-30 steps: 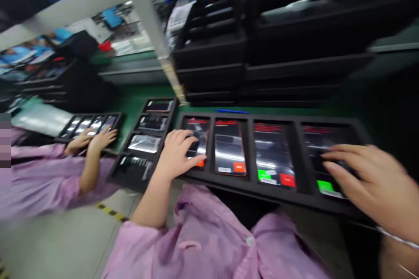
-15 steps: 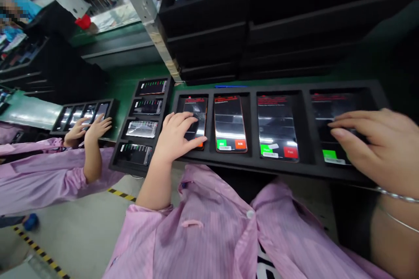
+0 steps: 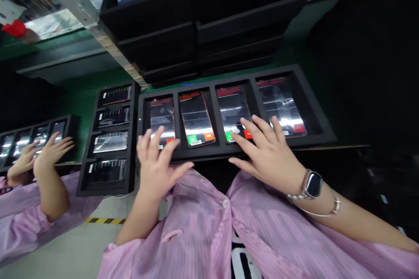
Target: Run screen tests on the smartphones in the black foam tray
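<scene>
A black foam tray (image 3: 209, 155) in front of me holds several smartphones in separate slots, their dark screens lit with red text at the top. My left hand (image 3: 156, 166), fingers spread, is at the lower end of the leftmost phone (image 3: 163, 117) and holds nothing. Beside that lies a phone with green and red buttons (image 3: 196, 115), uncovered. My right hand (image 3: 266, 150) is open over the bottom of the third phone (image 3: 233, 104), a fingertip near its green button; whether it touches is unclear. The rightmost phone (image 3: 282, 104) lies just beyond those fingers.
A second black tray (image 3: 83, 170) with several phones stands left of mine. Farther left, a co-worker's hands (image 3: 49, 154) are over another phone tray (image 3: 69, 128). Stacked black trays (image 3: 157, 30) and a metal post (image 3: 108, 41) rise behind. A blue pen (image 3: 191, 83) lies behind my tray.
My right hand has moved left from the rightmost phone to the third one. My left hand has drawn back toward me with its fingers spreading. The view has shifted to the right.
</scene>
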`<state>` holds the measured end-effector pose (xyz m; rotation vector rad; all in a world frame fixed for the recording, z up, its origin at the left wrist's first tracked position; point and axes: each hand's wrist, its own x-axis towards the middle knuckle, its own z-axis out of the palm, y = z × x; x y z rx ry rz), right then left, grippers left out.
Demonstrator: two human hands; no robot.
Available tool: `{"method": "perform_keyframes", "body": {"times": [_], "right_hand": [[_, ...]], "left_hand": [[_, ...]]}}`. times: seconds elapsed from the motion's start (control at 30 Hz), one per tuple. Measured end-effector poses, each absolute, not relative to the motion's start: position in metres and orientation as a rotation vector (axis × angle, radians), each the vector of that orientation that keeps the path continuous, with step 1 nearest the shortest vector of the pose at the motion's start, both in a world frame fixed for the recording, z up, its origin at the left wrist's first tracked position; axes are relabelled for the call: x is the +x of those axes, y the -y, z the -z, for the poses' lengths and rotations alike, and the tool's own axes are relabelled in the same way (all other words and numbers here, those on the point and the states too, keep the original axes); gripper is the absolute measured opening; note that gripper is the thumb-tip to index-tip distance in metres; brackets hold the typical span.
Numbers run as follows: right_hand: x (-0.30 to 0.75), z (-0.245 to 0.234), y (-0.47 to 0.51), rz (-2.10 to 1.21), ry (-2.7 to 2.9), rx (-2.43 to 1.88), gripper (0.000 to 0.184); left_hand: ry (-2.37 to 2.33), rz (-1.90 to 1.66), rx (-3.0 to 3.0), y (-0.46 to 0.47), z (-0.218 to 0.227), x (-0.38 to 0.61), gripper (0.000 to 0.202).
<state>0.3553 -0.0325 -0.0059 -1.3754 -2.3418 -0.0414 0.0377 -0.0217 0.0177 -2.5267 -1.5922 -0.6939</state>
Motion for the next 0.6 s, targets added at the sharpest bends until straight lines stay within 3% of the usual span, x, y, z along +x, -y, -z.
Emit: {"method": "perform_keyframes", "body": {"times": [0.3, 0.6], "right_hand": [[0.416, 0.011, 0.052, 0.237, 2.098, -1.574, 0.07], [0.415, 0.013, 0.053, 0.099, 2.06, -1.521, 0.07]], "left_hand": [[1.935, 0.778, -2.453, 0.028, -0.002, -0.018, 0.047], [1.894, 0.736, -2.409, 0.029, -0.002, -0.014, 0.04]]}}
